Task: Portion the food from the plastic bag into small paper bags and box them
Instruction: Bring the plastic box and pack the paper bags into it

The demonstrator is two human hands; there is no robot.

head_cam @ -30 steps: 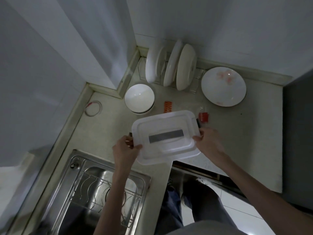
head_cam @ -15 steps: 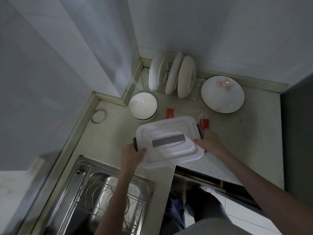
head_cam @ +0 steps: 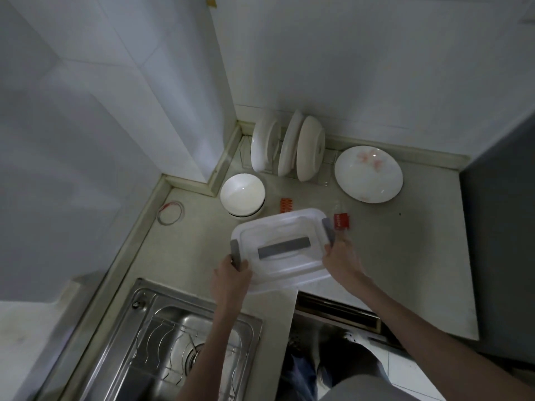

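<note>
Setting: a dim tiled kitchen corner, with a pale speckled stone desk [head_cam: 405, 256] wrapped round a stainless steel sink [head_cam: 162, 340] at lower left.

Item, task's own: one white translucent plastic storage box with a grey handle strip on its lid [head_cam: 282, 247]. It sits near the front edge of the desk, between the sink and the open gap in front of you, lid on. Grey latches show at both short ends.

Your left hand [head_cam: 231, 280]: fingers curled round the left grey latch, gripping that end of the box. Your right hand [head_cam: 341, 260]: fingers wrapped at the right end beside the other latch, holding the box there. A grip at each end suits steadying the box or working both latches at once; I judge the lid is about to be unclipped, since nothing can be boxed while it is on.

No plastic food bag or paper bags can be made out for certain.

Other items: a white ceramic bowl [head_cam: 242, 195] just behind the box; three white plates standing on edge in a wire rack [head_cam: 289, 146], placed to drain; a flat white plate with faint pink flowers [head_cam: 369, 174]; a small orange patterned packet [head_cam: 286, 204]; a clear bottle with a red label [head_cam: 341, 219], writing too small to read; a thin wire loop [head_cam: 170, 212] near the wall.
</note>
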